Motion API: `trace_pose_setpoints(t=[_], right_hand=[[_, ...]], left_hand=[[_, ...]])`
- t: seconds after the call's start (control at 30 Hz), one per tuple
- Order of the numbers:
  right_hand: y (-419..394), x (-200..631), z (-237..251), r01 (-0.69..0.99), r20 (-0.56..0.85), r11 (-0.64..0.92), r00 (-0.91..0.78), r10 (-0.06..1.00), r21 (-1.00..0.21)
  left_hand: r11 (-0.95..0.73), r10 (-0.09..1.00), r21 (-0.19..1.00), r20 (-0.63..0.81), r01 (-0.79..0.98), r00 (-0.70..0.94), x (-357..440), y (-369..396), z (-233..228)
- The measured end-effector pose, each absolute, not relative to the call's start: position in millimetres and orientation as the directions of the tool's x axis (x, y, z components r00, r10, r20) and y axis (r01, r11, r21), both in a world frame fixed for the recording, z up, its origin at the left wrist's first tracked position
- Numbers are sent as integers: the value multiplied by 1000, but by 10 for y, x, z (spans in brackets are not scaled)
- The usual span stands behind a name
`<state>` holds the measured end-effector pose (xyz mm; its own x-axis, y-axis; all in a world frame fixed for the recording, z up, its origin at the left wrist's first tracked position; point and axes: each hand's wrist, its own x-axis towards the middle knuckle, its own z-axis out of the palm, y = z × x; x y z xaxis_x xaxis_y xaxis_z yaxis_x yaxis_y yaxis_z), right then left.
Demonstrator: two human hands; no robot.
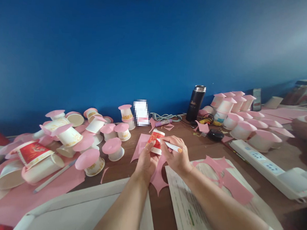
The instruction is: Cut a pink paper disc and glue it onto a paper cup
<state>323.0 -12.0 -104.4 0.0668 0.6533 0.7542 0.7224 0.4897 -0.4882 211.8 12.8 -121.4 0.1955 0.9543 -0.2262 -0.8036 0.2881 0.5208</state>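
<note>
Paper cup [157, 142], red-printed and turned upside down, sits at the centre of the view, raised a little above the brown table [129, 170] and a pink paper sheet [158, 179] with jagged cut-outs. The left hand [147, 161] wraps it from the seven o'clock side, fingers curled closed around the wall and the thumb tip pressing near the printed band, which seems meant to keep the base steady and turned up. The right hand [175, 156] comes in from four o'clock, its fingers pinched shut on a white pen [170, 146] with an orange end; the pen lies nearly flat, its tip at or just beside the cup's upper edge, though actual contact cannot be told. So the cup lies between the two sets of fingertips, gripped on the left, merely approached on the right.

At five o'clock a printed paper [189, 207] lies under more pink offcuts [225, 178]. At nine o'clock stands a crowd of cups with pink discs [94, 149] on their bases, some tipped over. Farther off, at two o'clock, a white power strip [262, 163] runs beside another cluster of capped cups [241, 117]. A black flask [196, 103] stands at one o'clock against the blue wall [121, 50], cables [166, 116] just beside it.
</note>
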Motion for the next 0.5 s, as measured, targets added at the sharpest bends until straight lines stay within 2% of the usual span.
trace_pose_setpoints(t=[0.37, 0.5], right_hand=[[-128, 3238, -1047, 729, 740, 460, 94, 666, -507], [-128, 3243, -1038, 733, 735, 450, 99, 671, -510]], left_hand=[[285, 945, 490, -286, -824, 157, 2089, 150, -1210], [276, 951, 485, -262, -830, 163, 2073, 147, -1183]])
